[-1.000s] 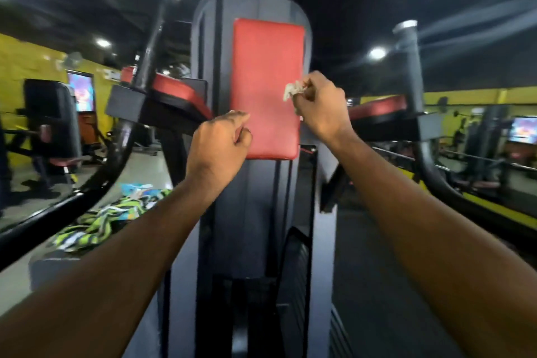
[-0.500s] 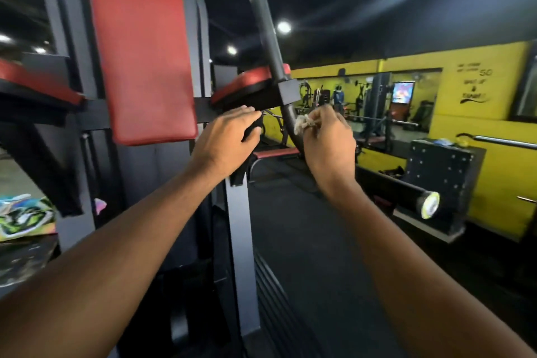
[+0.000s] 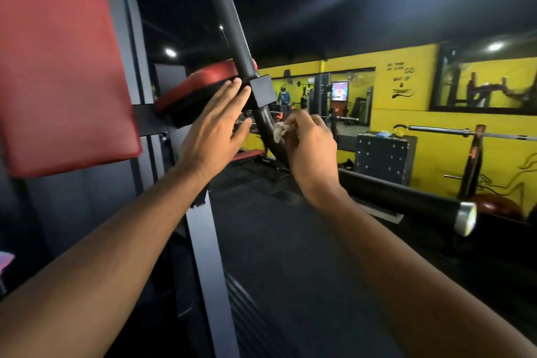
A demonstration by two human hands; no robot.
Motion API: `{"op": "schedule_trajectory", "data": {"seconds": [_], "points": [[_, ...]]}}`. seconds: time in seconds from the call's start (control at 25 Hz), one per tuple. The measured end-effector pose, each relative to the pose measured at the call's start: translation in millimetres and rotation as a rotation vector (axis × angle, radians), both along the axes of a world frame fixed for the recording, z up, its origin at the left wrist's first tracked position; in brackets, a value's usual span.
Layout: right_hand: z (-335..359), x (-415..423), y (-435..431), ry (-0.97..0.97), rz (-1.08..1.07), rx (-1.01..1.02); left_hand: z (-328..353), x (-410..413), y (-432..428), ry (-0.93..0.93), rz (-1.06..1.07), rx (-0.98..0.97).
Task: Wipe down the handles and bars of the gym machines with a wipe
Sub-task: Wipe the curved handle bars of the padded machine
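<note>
A black upright handle bar (image 3: pixel 229 23) with a silver cap rises from the machine and curves down below a square black bracket (image 3: pixel 263 90). My right hand (image 3: pixel 311 148) pinches a small crumpled white wipe (image 3: pixel 279 130) against the curved lower stretch of that bar. My left hand (image 3: pixel 216 128) is open with straight fingers, its fingertips near the red arm pad (image 3: pixel 203 78) and the bracket. A lower black handle (image 3: pixel 406 197) with a silver end cap points toward me on the right.
A big red back pad (image 3: pixel 58 67) on the grey machine column (image 3: pixel 200 256) fills the left. A black plyo box (image 3: pixel 383 154) and a barbell (image 3: pixel 465 133) on a rack stand by the yellow wall (image 3: pixel 406 125). Dark floor lies ahead.
The view swung right from the back pad to the right arm rest and bars. My right hand brought the wipe onto the curved bar. My left hand's fingers opened and rose toward the arm pad.
</note>
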State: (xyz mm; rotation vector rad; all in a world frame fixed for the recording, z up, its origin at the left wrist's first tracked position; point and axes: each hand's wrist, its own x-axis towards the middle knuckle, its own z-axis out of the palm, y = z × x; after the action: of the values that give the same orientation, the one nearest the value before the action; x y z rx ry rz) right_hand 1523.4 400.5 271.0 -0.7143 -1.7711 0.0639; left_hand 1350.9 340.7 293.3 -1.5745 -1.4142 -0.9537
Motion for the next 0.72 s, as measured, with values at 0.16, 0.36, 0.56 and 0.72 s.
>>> {"op": "schedule_trajectory", "data": {"seconds": [0.16,0.36,0.56,0.72], "points": [[-1,-39,21,-0.012,-0.131,0.185,-2,-36,38,0.145,-0.203,0.086],[-10,-60,27,-0.122,-0.238,0.333,-2,-60,63,0.341,-0.327,0.198],[-11,-55,24,-0.265,-0.209,0.417,8,-52,77,0.353,-0.358,0.254],[-22,-40,18,-0.446,-0.303,0.373,7,-50,78,0.331,-0.363,0.263]]}}
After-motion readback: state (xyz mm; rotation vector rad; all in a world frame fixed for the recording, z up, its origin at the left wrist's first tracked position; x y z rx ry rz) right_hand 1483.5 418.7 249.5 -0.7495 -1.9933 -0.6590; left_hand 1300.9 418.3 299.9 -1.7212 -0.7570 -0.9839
